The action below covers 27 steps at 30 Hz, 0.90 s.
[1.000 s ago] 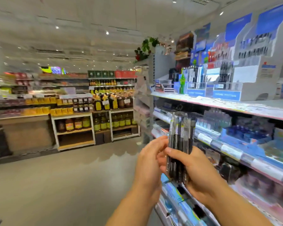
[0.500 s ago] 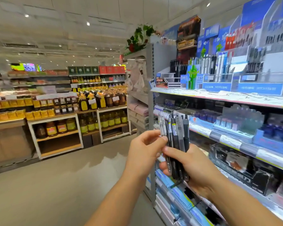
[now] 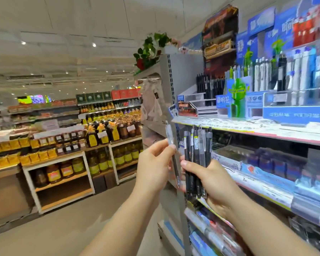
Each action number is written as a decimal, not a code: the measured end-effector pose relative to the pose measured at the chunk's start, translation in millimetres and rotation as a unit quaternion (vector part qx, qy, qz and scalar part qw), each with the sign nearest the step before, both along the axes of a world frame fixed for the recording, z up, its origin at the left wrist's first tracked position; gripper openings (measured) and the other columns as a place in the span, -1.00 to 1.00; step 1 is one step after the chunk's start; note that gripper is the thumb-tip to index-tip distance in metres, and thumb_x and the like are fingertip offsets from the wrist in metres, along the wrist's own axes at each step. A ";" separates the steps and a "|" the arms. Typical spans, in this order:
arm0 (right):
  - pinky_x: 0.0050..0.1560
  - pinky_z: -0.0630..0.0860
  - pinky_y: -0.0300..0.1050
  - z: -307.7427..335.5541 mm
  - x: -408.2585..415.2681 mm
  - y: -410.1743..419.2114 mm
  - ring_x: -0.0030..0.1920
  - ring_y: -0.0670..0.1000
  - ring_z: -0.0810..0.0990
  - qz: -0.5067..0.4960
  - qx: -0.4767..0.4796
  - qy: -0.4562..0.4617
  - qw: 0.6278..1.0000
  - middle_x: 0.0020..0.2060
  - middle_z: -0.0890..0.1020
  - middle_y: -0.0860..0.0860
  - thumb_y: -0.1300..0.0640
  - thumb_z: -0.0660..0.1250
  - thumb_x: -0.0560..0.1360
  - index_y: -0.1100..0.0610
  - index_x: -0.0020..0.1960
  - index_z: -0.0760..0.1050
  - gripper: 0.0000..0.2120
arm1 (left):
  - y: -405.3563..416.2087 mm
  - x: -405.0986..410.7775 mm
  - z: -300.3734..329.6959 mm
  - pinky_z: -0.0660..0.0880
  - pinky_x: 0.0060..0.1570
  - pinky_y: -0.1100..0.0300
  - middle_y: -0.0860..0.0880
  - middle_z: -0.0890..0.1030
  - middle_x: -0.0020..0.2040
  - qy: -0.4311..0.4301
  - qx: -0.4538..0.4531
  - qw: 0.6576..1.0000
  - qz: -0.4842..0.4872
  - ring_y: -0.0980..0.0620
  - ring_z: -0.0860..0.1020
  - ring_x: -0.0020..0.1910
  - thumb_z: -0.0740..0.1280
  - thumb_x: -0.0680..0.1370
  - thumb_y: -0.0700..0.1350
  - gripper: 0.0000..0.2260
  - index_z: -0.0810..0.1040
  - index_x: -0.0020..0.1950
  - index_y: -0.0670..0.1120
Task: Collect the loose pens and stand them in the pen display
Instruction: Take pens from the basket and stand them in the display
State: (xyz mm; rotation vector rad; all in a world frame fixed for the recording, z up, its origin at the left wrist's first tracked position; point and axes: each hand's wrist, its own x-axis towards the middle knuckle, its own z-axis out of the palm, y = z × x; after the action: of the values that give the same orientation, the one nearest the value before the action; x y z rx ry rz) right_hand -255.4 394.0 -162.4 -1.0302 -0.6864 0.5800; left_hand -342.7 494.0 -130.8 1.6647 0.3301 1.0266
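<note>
1. The right hand (image 3: 213,183) grips a bundle of pens (image 3: 197,157). The fingers are curled round the lower part of the barrels and the thumb lies across the front. The pens stand close to upright, clicker ends up, and are dark with clear sections.
2. The left hand (image 3: 155,165) pinches a single pen (image 3: 172,154) between thumb and fingertips. This pen is tilted, its top leaning left, and sits just beside the bundle, separated from it at the top.
3. Both hands are raised in front of the end of a shelf unit (image 3: 171,85), level with the edge of the upper shelf (image 3: 248,129).
4. The pen display (image 3: 296,100) stands on that upper shelf, above and to the right of the hands. It has blue-fronted compartments with pens standing upright in them.
5. A smaller display with black pens (image 3: 211,87) stands further left on the same shelf.
6. Bottled goods (image 3: 107,133) fill the racks across the aisle.
</note>
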 end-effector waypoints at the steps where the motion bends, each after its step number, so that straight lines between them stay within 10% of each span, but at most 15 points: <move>1: -0.07 0.69 0.27 4.5 11.0 10.7 -0.09 0.24 0.72 0.000 -0.002 0.003 1.000 -0.09 0.71 0.33 0.27 0.40 0.56 0.21 0.01 0.68 -0.91 | 10.4 8.0 4.6 0.58 -0.07 0.12 0.04 0.73 -0.14 -0.029 -0.017 0.999 -0.002 0.03 0.68 -0.09 0.36 0.61 -0.12 -0.80 0.73 -0.01 0.16; 6: -0.35 0.61 -0.07 21.3 60.4 61.4 -0.30 0.10 0.70 -0.026 -0.024 -0.046 0.998 -0.27 0.69 0.15 0.28 0.40 0.57 0.21 0.03 0.64 -0.93 | 71.7 55.3 18.7 0.64 -0.10 0.12 0.03 0.74 -0.13 -0.040 -0.018 0.998 -0.044 -0.09 0.71 -0.05 0.35 0.60 -0.18 -0.67 0.72 -0.22 0.21; 17: -0.29 0.66 -0.09 50.0 165.2 182.6 -0.15 0.09 0.77 -0.198 -0.046 -0.124 0.971 -0.14 0.76 0.16 0.25 0.41 0.56 0.03 -0.03 0.74 -0.82 | 224.8 204.3 25.9 0.59 -0.14 0.13 -0.02 0.74 -0.10 -0.049 0.015 0.972 -0.231 0.07 0.69 -0.12 0.39 0.58 -0.23 -0.76 0.66 0.03 0.13; 22: -0.19 0.70 0.06 81.4 204.1 219.0 -0.13 0.07 0.77 -0.299 -0.054 -0.126 0.944 -0.13 0.77 0.12 0.20 0.42 0.55 -0.01 -0.11 0.75 -0.82 | 274.1 277.3 70.9 0.55 0.18 -0.22 -0.13 0.71 -0.02 -0.063 0.013 0.955 -0.291 -0.16 0.67 0.00 0.40 0.56 -0.24 -0.74 0.62 0.24 -0.11; 27: -0.31 0.66 -0.06 116.7 235.8 214.7 -0.17 0.10 0.76 -0.363 -0.039 -0.105 0.925 -0.22 0.74 0.15 0.27 0.38 0.57 0.20 0.06 0.63 -0.91 | 285.0 337.5 108.6 0.54 -0.14 0.27 0.18 0.67 -0.27 -0.099 0.097 0.942 -0.304 0.25 0.62 -0.24 0.43 0.55 -0.15 -0.65 0.55 0.34 0.00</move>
State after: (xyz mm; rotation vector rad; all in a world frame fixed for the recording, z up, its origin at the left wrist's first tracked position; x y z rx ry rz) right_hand -19.6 608.7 -45.7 -1.3346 -0.4169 -0.1557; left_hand -5.2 779.0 -22.1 1.6615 -0.4153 0.7557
